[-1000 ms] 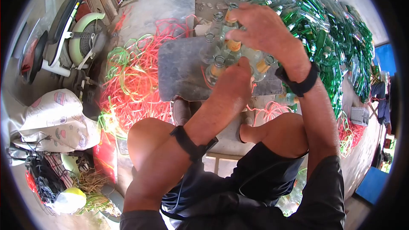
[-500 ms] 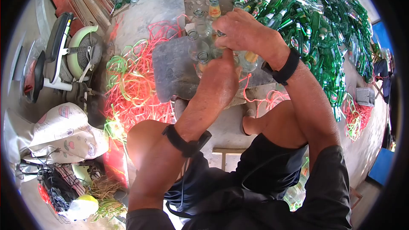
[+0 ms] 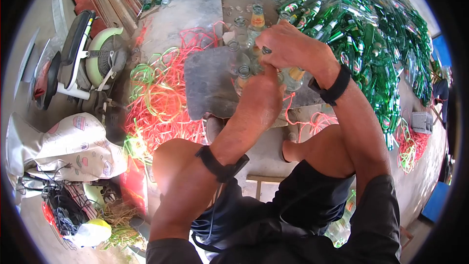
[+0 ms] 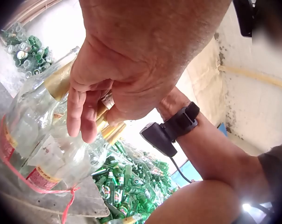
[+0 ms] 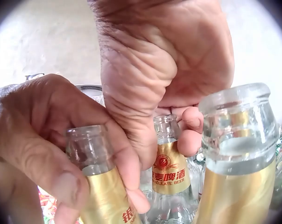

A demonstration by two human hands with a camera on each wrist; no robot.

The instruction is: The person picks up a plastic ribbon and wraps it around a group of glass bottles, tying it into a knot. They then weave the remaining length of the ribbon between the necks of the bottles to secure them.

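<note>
Several clear glass bottles with gold neck labels stand bunched on a dark slab [image 3: 207, 88], a pink plastic strap [image 4: 17, 172] running round their lower part. My left hand [image 3: 259, 100] reaches in from the near side. In the right wrist view its thumb [image 5: 66, 186] and fingers lie on either side of the neck of a glass bottle [image 5: 101, 191], gripping it. My right hand [image 3: 295, 44] comes over from the right, fingers curled at the neck of another bottle [image 5: 171, 168] just behind. One more bottle [image 5: 236, 154] stands nearest that wrist camera.
A large heap of green bottles [image 3: 361, 54] lies beyond and to the right. Tangled red and green plastic straps [image 3: 156, 93] cover the floor left of the slab. Further left are a wheeled frame with a black seat [image 3: 73, 34] and a printed cloth [image 3: 73, 146].
My right hand was spread above the far bottles a second ago; it has come down close beside the left, fingers now curled at a neck. The left hand has stayed among the near bottles.
</note>
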